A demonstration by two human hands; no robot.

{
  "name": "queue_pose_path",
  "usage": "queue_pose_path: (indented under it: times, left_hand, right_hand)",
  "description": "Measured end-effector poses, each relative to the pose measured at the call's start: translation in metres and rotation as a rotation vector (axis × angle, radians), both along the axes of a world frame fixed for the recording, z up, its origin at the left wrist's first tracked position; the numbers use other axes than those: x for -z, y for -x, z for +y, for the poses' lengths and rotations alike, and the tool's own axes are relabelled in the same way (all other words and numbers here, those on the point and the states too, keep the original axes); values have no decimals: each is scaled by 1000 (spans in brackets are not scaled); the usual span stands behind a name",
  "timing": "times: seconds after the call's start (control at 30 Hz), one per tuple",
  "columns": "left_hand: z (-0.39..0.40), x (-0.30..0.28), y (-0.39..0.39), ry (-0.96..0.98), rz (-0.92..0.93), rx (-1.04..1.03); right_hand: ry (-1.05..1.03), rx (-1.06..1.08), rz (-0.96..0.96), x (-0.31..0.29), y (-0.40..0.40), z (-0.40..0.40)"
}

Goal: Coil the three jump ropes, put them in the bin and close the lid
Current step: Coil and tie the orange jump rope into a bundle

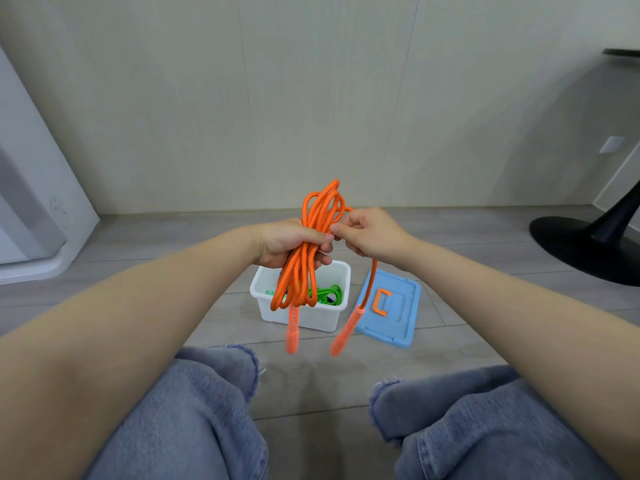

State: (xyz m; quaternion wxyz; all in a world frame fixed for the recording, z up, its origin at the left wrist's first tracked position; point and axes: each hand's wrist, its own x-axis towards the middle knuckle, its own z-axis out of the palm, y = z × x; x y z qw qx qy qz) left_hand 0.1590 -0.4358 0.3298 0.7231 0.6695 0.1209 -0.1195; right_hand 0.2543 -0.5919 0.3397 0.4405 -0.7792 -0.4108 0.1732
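Two ropes look like they're already in the white bin (273, 317) (I can see a green one (329, 294) for sure, plus a bit of something patterned next to it, hard to say what), so the orange jump rope (304, 258) is the last to go, I'd guess.

The left hand (294, 242) is wrapped around the middle of the orange bundle, fingers curled tight on it. The loops stick up above the fist and hang down below it, so the long axis of the coil is pretty much vertical. One handle (292, 332) dangles straight down from the bundle.

The right hand (369, 232) sits just beside the left, fingertips nearly touching it, pinching the loose tail of the rope. That tail drops off from the right hand down to the second handle (346, 330), hanging free.

What matters for the next move: the bin sits on the floor directly below and a bit beyond the hands, open, and the bundle hangs right over it. The left hand is the one carrying the coil and is closer to the bin. The blue lid (398, 320) with its orange latch (381, 301) lies flat on the floor just right of the bin, nearer the right hand. I'd say the tail still needs wrapping or tucking before the drop.
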Motion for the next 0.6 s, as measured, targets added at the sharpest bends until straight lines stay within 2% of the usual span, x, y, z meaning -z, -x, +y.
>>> queue_pose_path:
  times: [0.17,0.27,0.33,0.4,0.5,0.57,0.6]
  left_hand:
    - [6,-4,4,-37,64,40]
    - [12,-5,4,-90,16,-9]
    - [14,-11,4,-24,-55,-62]
    - [9,-24,4,127,-144,-70]
    - [-16,-44,8,300,-187,85]
    - [-36,-48,10,213,-121,274]
    - [-46,-46,12,47,-75,383]
  right_hand:
    - [185,-202,275,-4,-9,-14]
    - [365,-364,580,-3,-20,-26]
    - [421,-436,714,-2,-25,-33]
    - [437,-452,735,-2,-28,-35]
    - [510,-406,601,1,-26,-34]
    - [575,-406,531,4,-26,-34]
    - [587,-376,501,6,-26,-35]
